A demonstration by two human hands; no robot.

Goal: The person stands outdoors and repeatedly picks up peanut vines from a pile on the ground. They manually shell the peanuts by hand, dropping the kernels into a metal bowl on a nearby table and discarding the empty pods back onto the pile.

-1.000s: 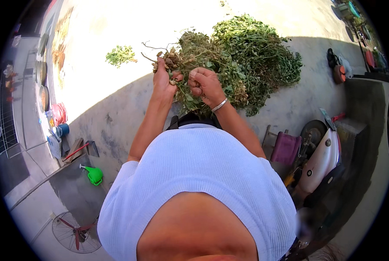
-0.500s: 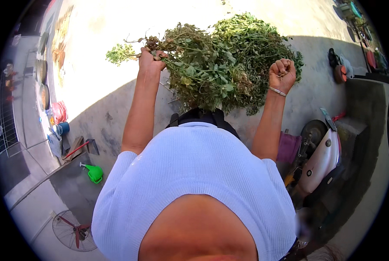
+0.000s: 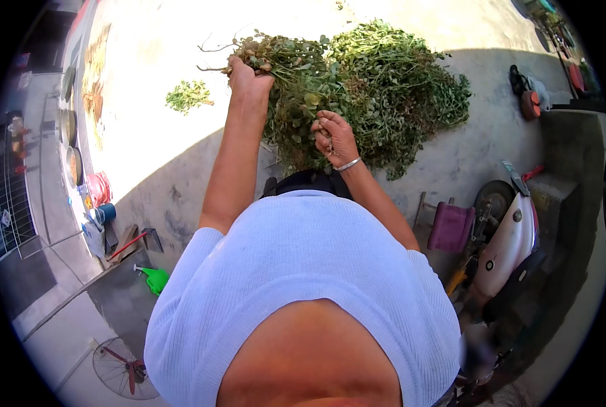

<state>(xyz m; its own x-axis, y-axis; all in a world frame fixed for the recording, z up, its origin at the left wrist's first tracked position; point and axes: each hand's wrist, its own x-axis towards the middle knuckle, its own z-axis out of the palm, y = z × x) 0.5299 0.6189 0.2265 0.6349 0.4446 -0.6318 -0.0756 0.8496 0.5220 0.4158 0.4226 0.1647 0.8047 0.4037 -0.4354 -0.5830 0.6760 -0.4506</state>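
Observation:
My left hand (image 3: 250,83) is closed around the root end of a bunch of peanut plants (image 3: 293,64), whose leafy stems hang down to the right. Thin bare roots and brownish pods stick out above and beside the fingers. Against the lower leaves of that bunch, my right hand (image 3: 335,139) is curled shut, with a few pale peanut pods (image 3: 323,141) showing between its fingers. A big heap of green peanut plants (image 3: 411,95) lies on the ground just beyond and to the right. The parts of the bunch behind my hands are hidden.
On the sunlit concrete at left lies a small leafy sprig (image 3: 188,96). A green watering can (image 3: 155,279), a fan (image 3: 127,366) and a blue bucket (image 3: 105,213) stand on the left. At right are a purple seat (image 3: 450,227) and a parked scooter (image 3: 503,261).
My right hand has moved left from beside the heap to the held bunch. My left hand has shifted slightly up and right with the bunch, away from the small sprig.

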